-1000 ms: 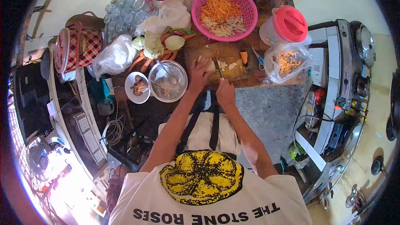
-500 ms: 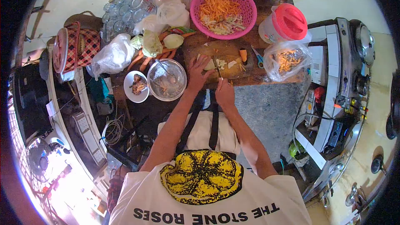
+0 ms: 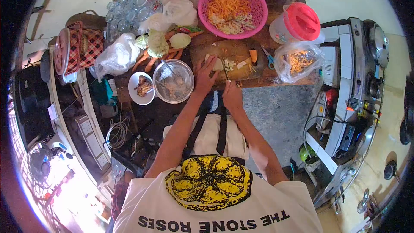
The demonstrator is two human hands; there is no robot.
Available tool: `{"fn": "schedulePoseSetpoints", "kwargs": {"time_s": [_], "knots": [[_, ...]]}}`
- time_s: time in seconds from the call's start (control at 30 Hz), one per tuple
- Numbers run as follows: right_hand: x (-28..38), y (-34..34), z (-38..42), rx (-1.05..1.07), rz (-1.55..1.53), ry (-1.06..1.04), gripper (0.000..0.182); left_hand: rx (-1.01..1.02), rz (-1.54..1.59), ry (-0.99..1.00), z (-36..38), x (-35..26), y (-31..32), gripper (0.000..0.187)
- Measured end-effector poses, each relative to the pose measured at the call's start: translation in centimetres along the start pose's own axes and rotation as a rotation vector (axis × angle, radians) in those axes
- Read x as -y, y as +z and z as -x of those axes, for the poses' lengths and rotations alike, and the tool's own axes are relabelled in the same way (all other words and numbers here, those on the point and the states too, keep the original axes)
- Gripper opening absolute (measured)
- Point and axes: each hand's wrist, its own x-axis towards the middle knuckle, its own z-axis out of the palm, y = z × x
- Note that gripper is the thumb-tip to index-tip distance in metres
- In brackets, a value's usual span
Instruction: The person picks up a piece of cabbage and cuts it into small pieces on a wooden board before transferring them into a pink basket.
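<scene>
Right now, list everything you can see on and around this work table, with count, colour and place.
Cutting board: one, brown, table centre.
Knife: one, dark, on board.
Pale vegetable piece: one, whitish, under left fingers.
Basket: one, pink, holding orange and pale shreds, behind board.
Glass bowl: one, clear, left of board.
Small plate: one, white, beside bowl.
Jug: one, pink-lidded, right.
Scissors: one, blue-handled.
Left hand: on vegetable.
Right hand: gripping knife.

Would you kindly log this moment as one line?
left hand: steadies pale vegetable | right hand: holds knife | cutting board
</scene>
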Motion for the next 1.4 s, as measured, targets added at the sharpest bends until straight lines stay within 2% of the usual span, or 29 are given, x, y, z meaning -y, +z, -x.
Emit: {"fn": "schedulePoseSetpoints", "kwargs": {"time_s": [0.37, 0.47, 0.57, 0.67, 0.77, 0.87, 0.97, 1.07, 1.17, 1.4], "knots": [[0.2, 0.4, -0.2, 0.009, 0.091, 0.01, 0.031, 0.013, 0.022, -0.002, -0.4, 0.1, 0.4, 0.064], [0.5, 0.2, -0.3, -0.027, 0.078, -0.084, 0.034, -0.036, 0.062, 0.044, -0.3, 0.0, 0.5, 0.064], [0.2, 1.3, -1.1, 0.026, 0.075, 0.031, 0.034, -0.004, 0.084, 0.06, -0.6, 0.0, 0.2, 0.064], [-0.1, 1.7, -1.2, 0.021, 0.09, -0.038, 0.034, -0.002, 0.062, 0.042, -0.4, 0.3, 0.6, 0.064], [0.7, 0.9, -1.4, 0.069, 0.128, 0.07, 0.033, -0.029, 0.05, 0.089, -0.5, 0.8, 0.8, 0.065], [-0.8, 1.2, -0.9, 0.05, 0.039, 0.027, 0.032, -0.064, 0.047, 0.091, -0.4, 0.3, 0.5, 0.064], [-0.7, 0.4, 0.0, 0.043, 0.141, 0.06, 0.031, -0.051, 0.098, 0.047, -0.3, 0.5, 0.8, 0.064], [0.1, -0.7, -0.2, -0.016, 0.078, -0.072, 0.031, -0.046, 0.032, 0.056, -0.2, 0.3, 0.6, 0.065], [1.5, -1.2, -0.3, -0.024, 0.018, -0.071, 0.032, -0.03, 0.044, 0.043, -0.1, 0.6, 0.9, 0.067], [0.7, 0.3, -0.6, 0.029, 0.107, -0.004, 0.033, -0.016, 0.083, 0.055, -0.4, 0.2, 0.1, 0.066]]}}
